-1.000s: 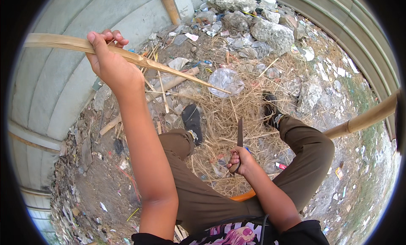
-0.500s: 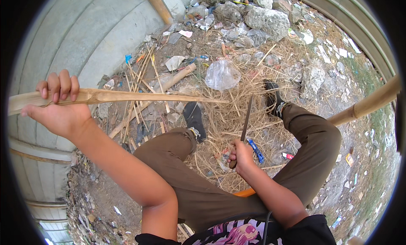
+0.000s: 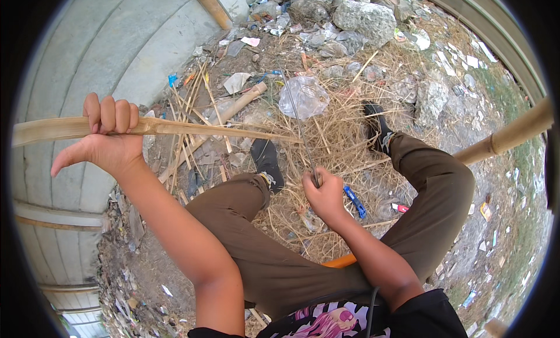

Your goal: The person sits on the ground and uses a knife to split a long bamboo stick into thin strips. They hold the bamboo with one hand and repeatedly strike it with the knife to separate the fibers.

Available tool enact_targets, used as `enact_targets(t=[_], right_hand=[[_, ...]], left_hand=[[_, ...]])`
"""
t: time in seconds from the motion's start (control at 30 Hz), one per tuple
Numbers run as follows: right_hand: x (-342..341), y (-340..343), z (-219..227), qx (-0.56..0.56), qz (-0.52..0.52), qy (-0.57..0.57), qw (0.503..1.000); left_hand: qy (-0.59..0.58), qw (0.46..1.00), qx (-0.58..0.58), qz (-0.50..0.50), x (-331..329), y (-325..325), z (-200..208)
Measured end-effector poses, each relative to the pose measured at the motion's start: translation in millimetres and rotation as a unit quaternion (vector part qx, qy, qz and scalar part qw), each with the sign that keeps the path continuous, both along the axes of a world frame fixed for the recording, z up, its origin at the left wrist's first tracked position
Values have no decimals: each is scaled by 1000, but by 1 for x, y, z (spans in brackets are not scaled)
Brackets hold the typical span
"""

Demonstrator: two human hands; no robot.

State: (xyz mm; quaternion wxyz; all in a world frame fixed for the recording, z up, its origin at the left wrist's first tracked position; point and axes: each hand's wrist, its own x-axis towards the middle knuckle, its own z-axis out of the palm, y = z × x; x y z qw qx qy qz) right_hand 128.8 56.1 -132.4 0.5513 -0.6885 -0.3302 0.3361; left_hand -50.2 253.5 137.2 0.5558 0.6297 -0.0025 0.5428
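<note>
Your left hand [image 3: 111, 146] clasps the bamboo strip [image 3: 181, 129], your right hand [image 3: 326, 193] the knife [image 3: 297, 114]; angle it shallowly at the bamboo strip's tip.

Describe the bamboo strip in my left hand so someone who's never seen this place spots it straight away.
Find the large grey wall on the left. In front of it, the left hand holds a long, pale bamboo strip running crosswise. Unlike the thinner slats on the ground, it is held up, broad at the left and tapering toward the knife in the right hand.
</note>
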Motion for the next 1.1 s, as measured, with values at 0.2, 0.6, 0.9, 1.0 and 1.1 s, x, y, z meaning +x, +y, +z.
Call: enact_targets(t=[0.2,0.6,0.9,1.0,1.1], right_hand=[[9,43,24,232,-74,-30,970],[10,44,-27,-59,-28,-21,998],[-24,-5,-185,-264,50,-91,959],[-28,14,-167,-311,-5,246,918],[-18,29,-113,-213,-24,312,926]], left_hand=[[9,990,-79,116,-10,7,-7],[-5,978,-103,181,33,5,-1],[-17,984,-110,143,28,5,-6],[-11,978,-115,173,22,10,-5],[-53,977,-113,172,31,3,-4]])
